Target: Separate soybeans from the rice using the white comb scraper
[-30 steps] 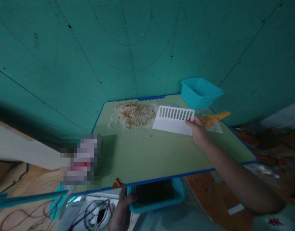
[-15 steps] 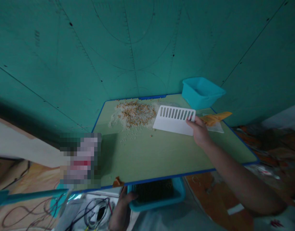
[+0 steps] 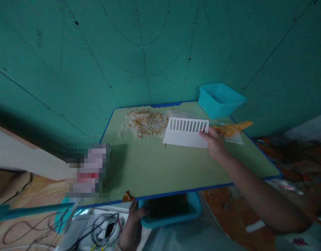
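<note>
My right hand [image 3: 215, 142] is closed on the right end of a white plastic scraper [image 3: 185, 138] with a row of slots. The scraper is over the table, just right of a spread of yellow-brown beans [image 3: 150, 122] mixed with small white grains. Below the table's front edge, my left hand [image 3: 138, 214] grips the left rim of a blue plastic basin [image 3: 173, 220]. Dark green contents [image 3: 167, 205] show inside this basin; their kind is unclear. A single bean lies beside the scraper's lower left corner.
An orange cloth or bag [image 3: 235, 128] lies on clear plastic at the table's right. Behind it stands another blue basin [image 3: 220, 101] near the green wall [image 3: 160, 52]. A pixelated object [image 3: 89, 172] is at the left. Cables [image 3: 105, 226] lie below the light-green table [image 3: 160, 174].
My right hand has moved the scraper slightly left and toward me. My left hand stays on the basin's rim.
</note>
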Demonstrator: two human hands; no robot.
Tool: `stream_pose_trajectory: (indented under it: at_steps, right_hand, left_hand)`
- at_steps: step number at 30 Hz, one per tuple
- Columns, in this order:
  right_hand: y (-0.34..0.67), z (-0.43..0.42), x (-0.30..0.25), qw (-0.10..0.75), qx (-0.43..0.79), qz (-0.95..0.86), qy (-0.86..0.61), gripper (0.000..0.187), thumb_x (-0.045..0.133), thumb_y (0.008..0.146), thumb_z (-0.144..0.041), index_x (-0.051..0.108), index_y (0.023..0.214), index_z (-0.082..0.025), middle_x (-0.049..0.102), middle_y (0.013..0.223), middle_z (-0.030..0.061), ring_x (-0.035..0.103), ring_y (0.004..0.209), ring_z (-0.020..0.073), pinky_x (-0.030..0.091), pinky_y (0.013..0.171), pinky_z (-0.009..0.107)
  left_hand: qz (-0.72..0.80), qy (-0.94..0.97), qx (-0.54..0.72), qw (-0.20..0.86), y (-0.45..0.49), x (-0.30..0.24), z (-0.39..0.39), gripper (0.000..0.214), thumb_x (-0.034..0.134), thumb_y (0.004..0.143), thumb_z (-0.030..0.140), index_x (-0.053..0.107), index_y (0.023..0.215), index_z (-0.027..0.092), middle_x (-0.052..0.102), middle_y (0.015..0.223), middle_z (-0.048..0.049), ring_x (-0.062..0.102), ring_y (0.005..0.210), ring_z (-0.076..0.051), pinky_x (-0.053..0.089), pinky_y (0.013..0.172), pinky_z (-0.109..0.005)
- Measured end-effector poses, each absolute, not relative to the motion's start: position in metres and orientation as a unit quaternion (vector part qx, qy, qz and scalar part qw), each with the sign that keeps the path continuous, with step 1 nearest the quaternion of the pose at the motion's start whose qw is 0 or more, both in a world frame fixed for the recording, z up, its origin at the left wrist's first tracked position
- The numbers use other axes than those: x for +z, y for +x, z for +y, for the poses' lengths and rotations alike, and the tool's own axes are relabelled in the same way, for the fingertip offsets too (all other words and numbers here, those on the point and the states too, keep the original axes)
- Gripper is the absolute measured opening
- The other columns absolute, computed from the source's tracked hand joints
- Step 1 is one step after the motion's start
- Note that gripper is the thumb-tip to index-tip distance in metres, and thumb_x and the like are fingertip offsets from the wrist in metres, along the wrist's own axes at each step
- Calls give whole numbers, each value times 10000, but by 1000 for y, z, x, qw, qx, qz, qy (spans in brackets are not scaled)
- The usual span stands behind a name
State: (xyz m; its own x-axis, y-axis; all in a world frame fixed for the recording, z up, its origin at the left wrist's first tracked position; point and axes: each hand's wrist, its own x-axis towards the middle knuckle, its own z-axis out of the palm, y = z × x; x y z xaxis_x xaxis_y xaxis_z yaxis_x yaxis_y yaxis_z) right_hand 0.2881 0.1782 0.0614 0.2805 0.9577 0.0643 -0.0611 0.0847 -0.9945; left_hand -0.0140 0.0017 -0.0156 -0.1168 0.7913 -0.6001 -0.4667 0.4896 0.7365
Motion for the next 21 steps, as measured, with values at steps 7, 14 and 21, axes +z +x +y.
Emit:
stream_pose_trajectory:
  at_steps: [7, 14, 21]
  right_hand:
    - [279, 176, 64, 593, 461, -432, -500, 198, 673, 635, -330, 581, 783, -236, 588, 677, -31, 525, 682, 171, 386, 647, 298]
    - [268, 183, 68, 557, 489, -429, -516, 214, 648, 605, -333, 559, 768, -226, 586, 703, -30, 525, 688, 172, 377, 657, 303]
    - [255, 189, 65, 534, 493, -443, -524, 185, 636, 609, -312, 553, 751, -226, 575, 707, -25, 530, 713, 185, 374, 704, 333]
  left_hand:
    - [570, 171, 475, 648, -16, -15, -3, 336, 688, 557, 206, 709, 893, 203, 700, 663, -13, 648, 875, -304, 497, 789, -411]
    - [605, 186, 435, 640, -43, -58, 17, 331, 701, 373, 58, 703, 658, 226, 629, 500, 24, 632, 739, -295, 495, 633, -355]
    - [612, 192, 403, 653, -58, -76, 26, 305, 717, 329, 29, 666, 570, 208, 525, 367, 67, 562, 484, -189, 451, 476, -293]
